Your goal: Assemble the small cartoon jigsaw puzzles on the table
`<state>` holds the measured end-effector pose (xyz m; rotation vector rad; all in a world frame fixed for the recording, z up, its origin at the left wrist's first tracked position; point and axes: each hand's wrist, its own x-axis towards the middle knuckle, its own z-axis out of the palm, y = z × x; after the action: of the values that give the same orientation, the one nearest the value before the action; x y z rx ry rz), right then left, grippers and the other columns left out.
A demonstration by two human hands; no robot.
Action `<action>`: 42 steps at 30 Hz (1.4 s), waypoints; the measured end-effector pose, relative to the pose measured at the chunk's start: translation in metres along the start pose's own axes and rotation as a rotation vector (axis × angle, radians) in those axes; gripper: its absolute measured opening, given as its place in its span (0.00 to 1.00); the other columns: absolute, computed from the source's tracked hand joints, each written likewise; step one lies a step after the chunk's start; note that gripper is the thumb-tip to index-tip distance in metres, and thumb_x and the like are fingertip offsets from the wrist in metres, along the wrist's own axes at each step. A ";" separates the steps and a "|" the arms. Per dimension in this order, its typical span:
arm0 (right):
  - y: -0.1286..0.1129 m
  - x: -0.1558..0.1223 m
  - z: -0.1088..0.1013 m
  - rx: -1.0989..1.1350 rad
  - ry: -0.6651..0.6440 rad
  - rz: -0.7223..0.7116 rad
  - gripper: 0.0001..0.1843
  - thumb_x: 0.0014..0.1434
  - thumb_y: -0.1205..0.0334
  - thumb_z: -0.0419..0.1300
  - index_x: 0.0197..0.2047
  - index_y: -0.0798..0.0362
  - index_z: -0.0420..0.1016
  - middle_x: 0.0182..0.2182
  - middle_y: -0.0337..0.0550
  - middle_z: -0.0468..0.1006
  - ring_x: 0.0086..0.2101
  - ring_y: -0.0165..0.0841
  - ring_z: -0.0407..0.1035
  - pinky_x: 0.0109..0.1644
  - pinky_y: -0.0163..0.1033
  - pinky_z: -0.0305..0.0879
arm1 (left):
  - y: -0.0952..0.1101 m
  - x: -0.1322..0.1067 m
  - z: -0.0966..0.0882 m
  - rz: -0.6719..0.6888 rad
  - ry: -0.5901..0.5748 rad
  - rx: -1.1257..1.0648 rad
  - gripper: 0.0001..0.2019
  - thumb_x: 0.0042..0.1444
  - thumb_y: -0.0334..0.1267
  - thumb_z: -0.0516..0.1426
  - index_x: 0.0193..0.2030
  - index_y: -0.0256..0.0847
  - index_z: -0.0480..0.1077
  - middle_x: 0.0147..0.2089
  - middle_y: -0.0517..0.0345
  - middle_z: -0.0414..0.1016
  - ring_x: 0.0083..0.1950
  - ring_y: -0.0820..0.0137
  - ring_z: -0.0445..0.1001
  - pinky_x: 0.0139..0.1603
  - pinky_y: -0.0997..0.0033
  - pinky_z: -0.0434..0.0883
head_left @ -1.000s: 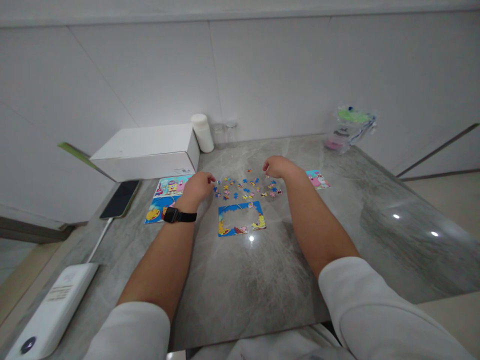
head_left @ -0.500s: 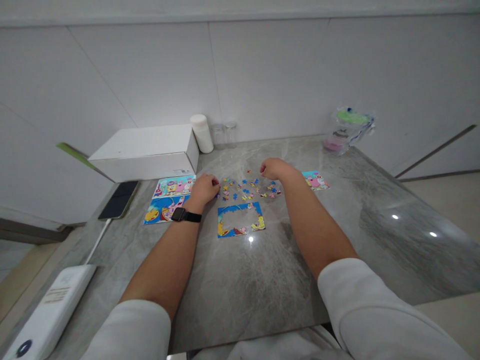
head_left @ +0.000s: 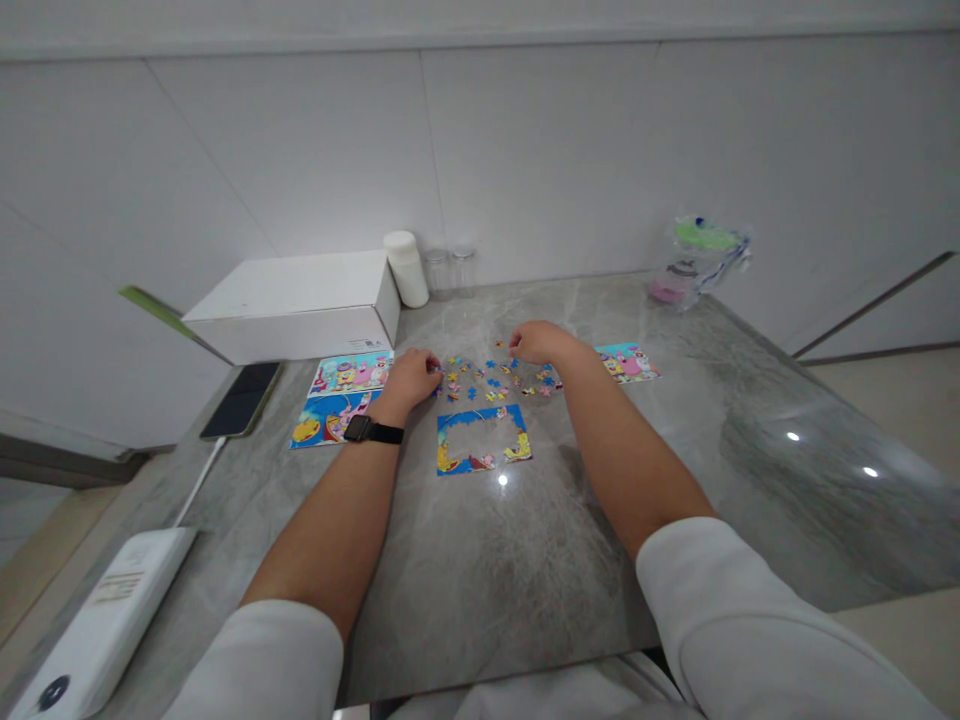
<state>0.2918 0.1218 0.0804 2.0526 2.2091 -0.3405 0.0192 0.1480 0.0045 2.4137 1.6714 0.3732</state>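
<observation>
Several small loose puzzle pieces (head_left: pixel 491 379) lie scattered on the grey marble table (head_left: pixel 480 570). In front of them sits a blue puzzle frame (head_left: pixel 483 438) with only its border filled in. My left hand (head_left: pixel 411 376), with a black watch on the wrist, rests at the left edge of the loose pieces, fingers curled in a pinch. My right hand (head_left: pixel 538 343) hovers over the far right part of the pieces, fingers curled downward. What either hand pinches is too small to make out.
Two picture cards (head_left: pixel 339 397) lie left of the pieces, another card (head_left: pixel 628 362) to the right. A white box (head_left: pixel 296 303), a white cylinder (head_left: pixel 406 267) and small jars stand at the back. A phone (head_left: pixel 244 398), a white power bank (head_left: pixel 97 625) and a plastic bag (head_left: pixel 694 259) are also there.
My left hand slid slightly right into the edge of the loose pieces. My right hand moved a little left over the pieces.
</observation>
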 end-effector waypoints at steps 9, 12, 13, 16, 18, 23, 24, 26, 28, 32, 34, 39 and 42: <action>-0.013 -0.017 -0.017 0.193 0.154 -0.108 0.14 0.69 0.59 0.61 0.53 0.52 0.85 0.50 0.48 0.86 0.49 0.37 0.78 0.52 0.35 0.68 | 0.029 -0.002 -0.026 0.026 0.164 -0.629 0.15 0.59 0.40 0.63 0.52 0.41 0.78 0.42 0.56 0.80 0.41 0.68 0.76 0.46 0.68 0.73; -0.021 -0.033 -0.032 0.366 0.269 -0.165 0.14 0.70 0.61 0.60 0.52 0.53 0.84 0.48 0.46 0.86 0.44 0.34 0.77 0.51 0.35 0.68 | 0.050 -0.008 -0.046 0.067 0.201 -0.899 0.15 0.58 0.44 0.64 0.49 0.39 0.79 0.41 0.55 0.81 0.42 0.68 0.76 0.47 0.68 0.73; -0.024 -0.040 -0.036 0.423 0.316 -0.184 0.14 0.70 0.61 0.59 0.53 0.53 0.83 0.47 0.46 0.86 0.44 0.33 0.77 0.51 0.35 0.68 | 0.057 -0.012 -0.053 0.085 0.217 -0.969 0.16 0.57 0.45 0.65 0.49 0.39 0.79 0.42 0.55 0.81 0.42 0.68 0.77 0.47 0.68 0.73; -0.037 -0.063 -0.037 0.577 0.440 -0.225 0.14 0.69 0.62 0.58 0.53 0.53 0.82 0.46 0.45 0.85 0.41 0.32 0.76 0.50 0.36 0.69 | 0.074 -0.026 -0.068 0.108 0.241 -1.058 0.16 0.57 0.47 0.65 0.47 0.39 0.80 0.41 0.55 0.82 0.41 0.68 0.77 0.45 0.68 0.73; -0.045 -0.079 -0.026 0.670 0.472 -0.245 0.14 0.69 0.60 0.57 0.52 0.52 0.81 0.45 0.44 0.84 0.40 0.32 0.75 0.49 0.37 0.70 | 0.081 -0.039 -0.073 0.089 0.266 -1.064 0.16 0.57 0.48 0.65 0.46 0.40 0.81 0.39 0.56 0.81 0.40 0.68 0.76 0.43 0.68 0.72; -0.049 -0.118 0.029 0.788 0.473 -0.288 0.13 0.66 0.59 0.58 0.49 0.49 0.81 0.44 0.44 0.83 0.39 0.34 0.75 0.47 0.39 0.71 | 0.086 -0.082 -0.067 0.006 0.221 -1.146 0.18 0.54 0.51 0.67 0.45 0.40 0.83 0.41 0.54 0.83 0.41 0.67 0.76 0.41 0.68 0.72; -0.048 -0.125 0.041 0.807 0.472 -0.299 0.13 0.66 0.58 0.59 0.49 0.49 0.81 0.44 0.44 0.83 0.39 0.34 0.75 0.47 0.39 0.71 | 0.086 -0.092 -0.064 -0.020 0.197 -1.160 0.19 0.53 0.52 0.68 0.45 0.40 0.83 0.42 0.53 0.84 0.41 0.67 0.76 0.40 0.68 0.72; -0.045 -0.136 0.061 0.828 0.475 -0.327 0.13 0.66 0.57 0.59 0.49 0.48 0.81 0.44 0.44 0.83 0.39 0.35 0.75 0.47 0.40 0.71 | 0.086 -0.109 -0.053 -0.089 0.145 -1.189 0.20 0.54 0.53 0.68 0.46 0.41 0.83 0.42 0.53 0.84 0.39 0.68 0.76 0.37 0.69 0.71; -0.044 -0.144 0.077 0.845 0.491 -0.341 0.13 0.67 0.55 0.58 0.49 0.48 0.80 0.44 0.44 0.82 0.40 0.36 0.75 0.48 0.41 0.72 | 0.087 -0.123 -0.041 -0.132 0.119 -1.200 0.20 0.53 0.53 0.68 0.46 0.42 0.82 0.41 0.54 0.83 0.38 0.69 0.75 0.35 0.71 0.70; -0.049 -0.151 0.095 0.879 0.522 -0.341 0.12 0.68 0.54 0.57 0.47 0.47 0.80 0.43 0.45 0.81 0.41 0.37 0.75 0.48 0.42 0.72 | 0.088 -0.137 -0.017 -0.131 0.103 -1.263 0.19 0.53 0.52 0.68 0.45 0.41 0.80 0.40 0.55 0.81 0.37 0.70 0.75 0.33 0.72 0.69; -0.053 -0.151 0.098 0.892 0.531 -0.349 0.12 0.69 0.53 0.57 0.45 0.47 0.79 0.42 0.45 0.81 0.41 0.37 0.74 0.48 0.42 0.71 | 0.090 -0.141 -0.009 -0.126 0.094 -1.249 0.18 0.54 0.52 0.68 0.44 0.41 0.79 0.39 0.55 0.80 0.37 0.69 0.76 0.34 0.72 0.70; -0.058 -0.150 0.100 0.941 0.533 -0.332 0.13 0.68 0.51 0.56 0.36 0.47 0.75 0.34 0.42 0.77 0.37 0.37 0.71 0.45 0.41 0.69 | 0.096 -0.151 -0.005 -0.103 0.099 -1.206 0.15 0.55 0.51 0.67 0.41 0.42 0.79 0.39 0.54 0.81 0.40 0.66 0.77 0.41 0.67 0.75; -0.056 -0.148 0.102 1.020 0.499 -0.279 0.13 0.67 0.50 0.57 0.35 0.48 0.73 0.32 0.40 0.75 0.35 0.36 0.70 0.42 0.40 0.68 | 0.100 -0.155 -0.011 -0.114 0.049 -1.238 0.17 0.57 0.54 0.66 0.40 0.41 0.79 0.40 0.53 0.81 0.39 0.65 0.77 0.36 0.68 0.75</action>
<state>0.2408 -0.0496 0.0205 2.4164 3.0396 -1.3540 0.0524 -0.0320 0.0280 1.3669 1.0220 1.0510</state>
